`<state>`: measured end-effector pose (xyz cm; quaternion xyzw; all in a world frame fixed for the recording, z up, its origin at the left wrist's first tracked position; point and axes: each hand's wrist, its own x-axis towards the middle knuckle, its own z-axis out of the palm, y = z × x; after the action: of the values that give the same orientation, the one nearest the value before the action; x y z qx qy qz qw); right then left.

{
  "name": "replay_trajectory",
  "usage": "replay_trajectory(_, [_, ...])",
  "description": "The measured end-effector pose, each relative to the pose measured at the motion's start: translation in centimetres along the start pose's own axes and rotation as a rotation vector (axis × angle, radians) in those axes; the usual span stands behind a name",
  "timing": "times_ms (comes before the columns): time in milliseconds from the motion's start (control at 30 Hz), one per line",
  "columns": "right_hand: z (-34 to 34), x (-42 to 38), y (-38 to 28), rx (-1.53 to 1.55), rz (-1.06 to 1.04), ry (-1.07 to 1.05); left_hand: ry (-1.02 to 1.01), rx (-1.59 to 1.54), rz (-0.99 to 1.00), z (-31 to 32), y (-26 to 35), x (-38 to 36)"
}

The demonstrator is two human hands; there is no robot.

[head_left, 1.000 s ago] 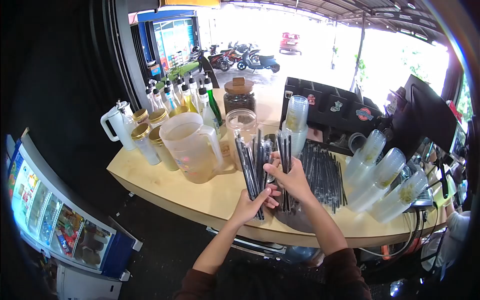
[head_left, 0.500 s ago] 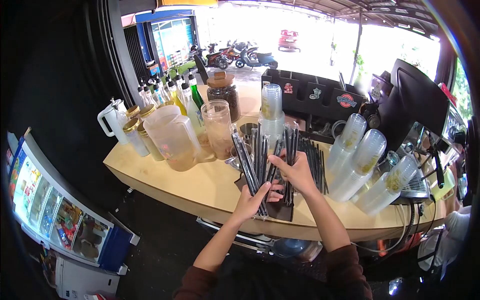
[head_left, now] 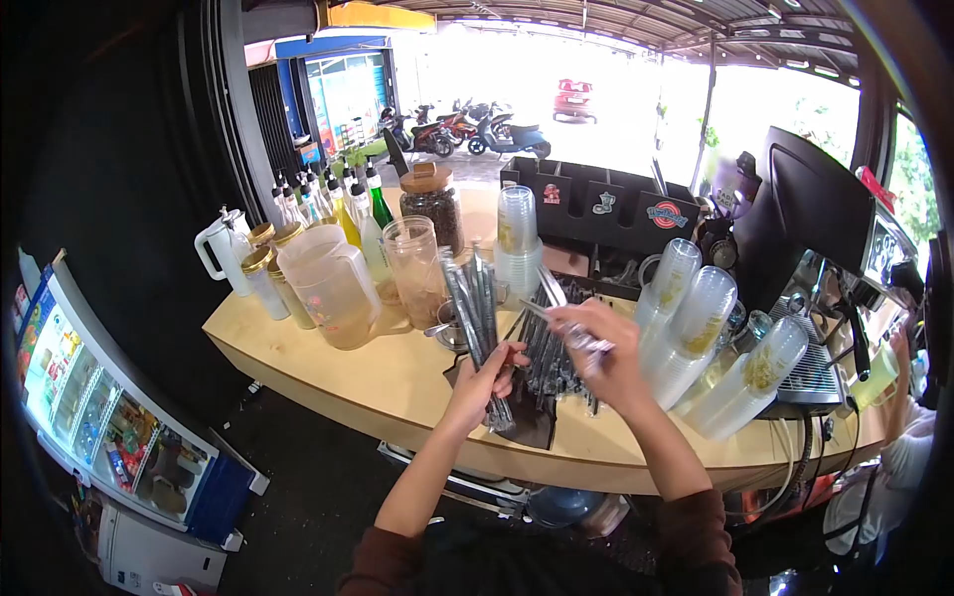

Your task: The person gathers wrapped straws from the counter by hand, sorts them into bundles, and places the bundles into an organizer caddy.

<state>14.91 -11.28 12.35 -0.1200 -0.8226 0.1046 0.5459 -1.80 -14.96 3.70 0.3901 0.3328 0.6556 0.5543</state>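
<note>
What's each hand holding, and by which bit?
The left hand grips a bundle of dark wrapped straws by its lower part. The right hand holds something shiny; blur hides what, and which part.

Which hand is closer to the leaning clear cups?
Right. The right hand is just left of the leaning cups; the left hand is farther left, holding a bundle of straws.

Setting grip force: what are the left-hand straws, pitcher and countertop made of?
Straws: probably dark plastic in glossy clear film, judging by glints. Pitcher: likely frosted plastic; cloudy, translucent walls. Countertop: wood or wood-look laminate, pale, soft sheen; can't tell which.
</note>
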Motion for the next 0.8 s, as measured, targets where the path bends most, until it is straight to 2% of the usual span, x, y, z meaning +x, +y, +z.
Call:
replay_trajectory(33, [0.3, -0.6, 0.3, -0.025, -0.004, -0.086, 0.000, 0.001, 0.000, 0.3, 0.0, 0.3])
replay_trajectory(100, [1.3, -1.8, 0.8, -0.022, -0.047, -0.188, 0.071, -0.232, -0.166, 0.6, -0.5, 1.0])
replay_trajectory(133, [1.8, -2.7, 1.2, -0.034, -0.071, -0.214, -0.071, -0.348, -0.236, -0.2, -0.9, 1.3])
replay_trajectory(167, [2.1, -3.5, 1.5, -0.046, -0.096, -0.240, -0.074, -0.347, -0.237, 0.2, -0.6, 1.4])
replay_trajectory(233, [2.2, -4.8, 1.7, -0.130, -0.095, -0.397, -0.026, -0.114, -0.137, 1.3, 0.5, 1.8])
replay_trajectory(433, [1.2, -5.7, 1.3, -0.162, -0.026, -0.502, -0.040, 0.065, -0.097, 1.4, 0.6, 1.9])
replay_trajectory(500, [0.8, -5.1, 1.1, 0.217, 0.086, -0.286, -0.042, 0.110, -0.065, 1.2, 0.1, 1.8])
replay_trajectory(567, [0.4, -5.0, 1.2, 0.516, 0.518, -0.198, -0.055, 0.124, -0.067, 1.3, -0.4, 1.3])
replay_trajectory(667, [-1.1, -3.1, 1.1, 0.966, 0.963, -0.028, -0.102, 0.258, 0.037, 1.7, -1.0, 0.8])
replay_trajectory(800, [-0.8, -2.7, 2.2, 1.051, 0.994, -0.017, -0.152, 0.340, 0.069, 2.2, -1.2, 0.2])
